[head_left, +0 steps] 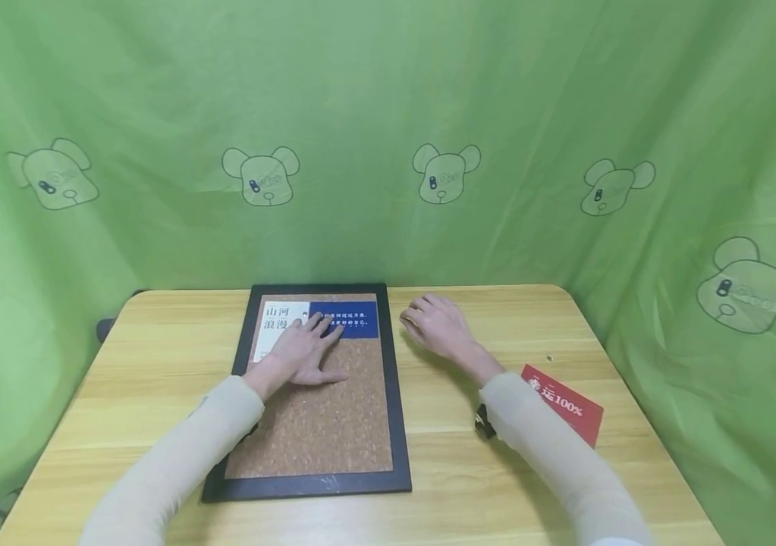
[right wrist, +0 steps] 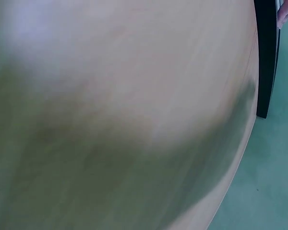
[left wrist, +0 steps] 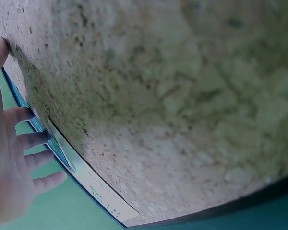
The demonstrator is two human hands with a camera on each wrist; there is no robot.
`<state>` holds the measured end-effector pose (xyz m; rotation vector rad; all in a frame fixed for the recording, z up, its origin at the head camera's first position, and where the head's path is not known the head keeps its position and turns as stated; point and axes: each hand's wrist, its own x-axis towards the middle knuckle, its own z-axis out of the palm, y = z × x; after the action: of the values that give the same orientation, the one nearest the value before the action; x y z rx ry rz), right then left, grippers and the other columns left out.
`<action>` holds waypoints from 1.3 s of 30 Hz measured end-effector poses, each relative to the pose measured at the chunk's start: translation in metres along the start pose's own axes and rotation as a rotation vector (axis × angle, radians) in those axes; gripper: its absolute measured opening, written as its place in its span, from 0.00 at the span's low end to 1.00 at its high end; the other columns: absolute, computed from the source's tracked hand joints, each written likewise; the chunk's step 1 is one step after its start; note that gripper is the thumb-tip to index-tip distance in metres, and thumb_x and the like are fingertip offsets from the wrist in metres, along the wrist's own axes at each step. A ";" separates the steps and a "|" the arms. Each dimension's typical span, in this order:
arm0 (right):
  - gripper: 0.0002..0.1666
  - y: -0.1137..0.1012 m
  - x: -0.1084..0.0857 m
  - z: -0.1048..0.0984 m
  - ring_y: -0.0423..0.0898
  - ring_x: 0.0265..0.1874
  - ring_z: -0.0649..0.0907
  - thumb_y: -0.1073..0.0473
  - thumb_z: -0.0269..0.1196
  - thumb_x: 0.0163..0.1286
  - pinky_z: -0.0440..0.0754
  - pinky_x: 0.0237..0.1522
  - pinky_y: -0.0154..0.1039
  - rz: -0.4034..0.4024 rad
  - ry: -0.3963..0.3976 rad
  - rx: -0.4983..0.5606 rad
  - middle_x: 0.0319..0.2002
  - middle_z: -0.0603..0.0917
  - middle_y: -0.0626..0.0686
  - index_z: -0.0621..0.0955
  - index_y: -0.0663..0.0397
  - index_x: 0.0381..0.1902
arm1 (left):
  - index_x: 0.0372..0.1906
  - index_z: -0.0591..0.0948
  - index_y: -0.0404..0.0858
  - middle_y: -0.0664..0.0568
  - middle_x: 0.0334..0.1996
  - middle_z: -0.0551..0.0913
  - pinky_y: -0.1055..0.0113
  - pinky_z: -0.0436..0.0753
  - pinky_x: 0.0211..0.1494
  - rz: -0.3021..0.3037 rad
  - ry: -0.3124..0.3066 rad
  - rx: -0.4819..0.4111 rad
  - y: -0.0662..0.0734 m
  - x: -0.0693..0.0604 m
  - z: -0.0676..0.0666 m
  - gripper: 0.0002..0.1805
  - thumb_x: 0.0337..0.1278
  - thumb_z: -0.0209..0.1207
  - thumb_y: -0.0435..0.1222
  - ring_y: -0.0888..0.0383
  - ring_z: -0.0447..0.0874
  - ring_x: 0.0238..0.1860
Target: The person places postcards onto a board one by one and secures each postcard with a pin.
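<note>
A cork board (head_left: 319, 432) in a black frame lies on the table. At its top are a white card (head_left: 285, 315) with dark characters and, to the right, a blue card (head_left: 367, 327) with white characters. My left hand (head_left: 302, 353) reaches over both cards with fingers spread; its fingertips are at the blue card, its thumb points right over the cork. In the left wrist view, the fingers look straight. My right hand (head_left: 437, 326) is beside the frame's upper right, fingers bent. Whether anything is between its fingertips is hidden; the right wrist view barely catches them.
A red card (head_left: 568, 406) with white characters lies at the right, partly behind my right forearm. A tiny object (head_left: 550, 357) sits above it on the wooden table (head_left: 142, 379). Green curtains (head_left: 360, 91) with bear-head drawings hang behind and at both sides.
</note>
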<state>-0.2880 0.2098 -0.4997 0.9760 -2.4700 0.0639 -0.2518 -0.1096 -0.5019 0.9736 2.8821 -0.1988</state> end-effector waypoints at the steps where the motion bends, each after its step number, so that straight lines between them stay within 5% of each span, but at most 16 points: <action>1: 0.07 -0.001 0.002 0.001 0.49 0.45 0.85 0.53 0.68 0.73 0.87 0.52 0.45 0.002 -0.002 -0.001 0.44 0.90 0.50 0.90 0.46 0.45 | 0.84 0.60 0.42 0.35 0.83 0.61 0.38 0.70 0.80 0.002 0.001 -0.001 0.000 0.000 0.000 0.57 0.63 0.44 0.78 0.34 0.60 0.83; 9: 0.08 -0.008 0.021 0.010 0.49 0.45 0.85 0.54 0.70 0.71 0.87 0.53 0.46 0.003 0.000 -0.001 0.43 0.90 0.50 0.90 0.46 0.45 | 0.84 0.61 0.42 0.36 0.83 0.61 0.38 0.70 0.80 -0.003 0.022 -0.008 0.001 0.001 0.003 0.57 0.63 0.44 0.78 0.35 0.61 0.83; 14: 0.10 -0.011 0.029 0.015 0.49 0.48 0.85 0.52 0.66 0.76 0.85 0.58 0.47 0.031 -0.064 0.016 0.46 0.89 0.50 0.89 0.46 0.48 | 0.84 0.60 0.43 0.37 0.83 0.61 0.39 0.70 0.80 -0.007 0.028 -0.018 0.001 0.001 0.005 0.57 0.63 0.45 0.78 0.35 0.60 0.83; 39: 0.13 -0.009 0.062 0.044 0.47 0.47 0.84 0.49 0.63 0.79 0.86 0.49 0.42 0.017 -0.166 -0.055 0.46 0.89 0.49 0.88 0.46 0.51 | 0.84 0.60 0.43 0.37 0.83 0.62 0.39 0.71 0.79 -0.010 0.008 0.001 0.001 0.003 0.004 0.57 0.63 0.43 0.79 0.36 0.61 0.83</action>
<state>-0.3395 0.1548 -0.5119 0.9722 -2.6161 -0.0827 -0.2533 -0.1081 -0.5064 0.9632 2.8950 -0.1980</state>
